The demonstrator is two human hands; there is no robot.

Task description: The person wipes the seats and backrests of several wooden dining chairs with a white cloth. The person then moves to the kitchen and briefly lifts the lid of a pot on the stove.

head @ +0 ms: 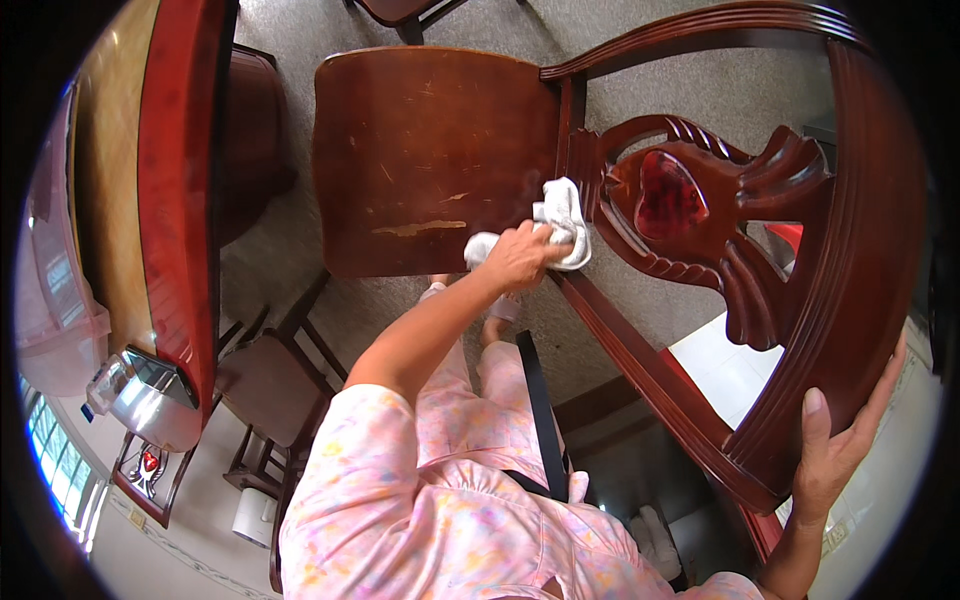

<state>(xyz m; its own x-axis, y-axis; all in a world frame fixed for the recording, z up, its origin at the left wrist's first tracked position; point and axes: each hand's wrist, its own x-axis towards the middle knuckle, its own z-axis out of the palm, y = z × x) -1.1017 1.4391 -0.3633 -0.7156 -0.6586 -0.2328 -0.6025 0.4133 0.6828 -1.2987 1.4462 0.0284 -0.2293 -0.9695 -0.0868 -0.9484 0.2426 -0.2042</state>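
Observation:
My left hand (525, 257) presses a bunched white cloth (564, 217) onto the rear edge of a wooden chair seat (427, 161), close to the backrest. One end of the cloth sticks out to the left of the hand. Scratches and a patch of worn finish mark the brown seat. At the lower right, my right hand (832, 450) holds the curved top rail (874, 247) of the chair's backrest, its thumb on the near side. The carved back splat (724, 180) carries a red heart-shaped inlay (670, 195).
A table with a red edge (176, 180) stands at the left, bearing a shiny metal container (159, 405) and a translucent plastic box (56, 300). Another chair (270, 382) is at lower left, and part of one shows at the top. My feet are beside the wiped chair's seat.

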